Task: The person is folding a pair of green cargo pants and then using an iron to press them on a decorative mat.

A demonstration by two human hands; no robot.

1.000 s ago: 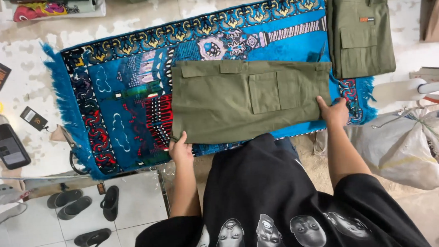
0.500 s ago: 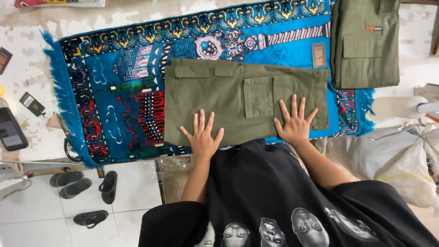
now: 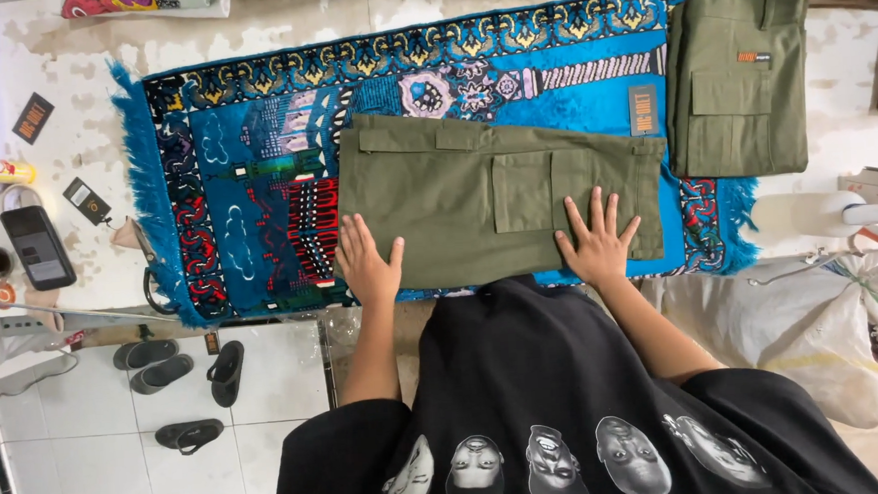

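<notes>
Olive shorts (image 3: pixel 476 195) lie folded mid-rug (image 3: pixel 236 187). Left hand (image 3: pixel 368 264) presses flat at 7 o'clock, fingers together; right hand (image 3: pixel 596 246) at 5 o'clock, fingers splayed, neither gripping. Uneven pressure could likely skew the fold or bunch cloth.

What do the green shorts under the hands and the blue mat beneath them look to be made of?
Green shorts: likely matte woven cotton twill; flat, crisp stitched pockets, no sheen. Blue mat: probably soft pile textile; patterned face, fringed edge. Both hands rest flat on the shorts.
</notes>
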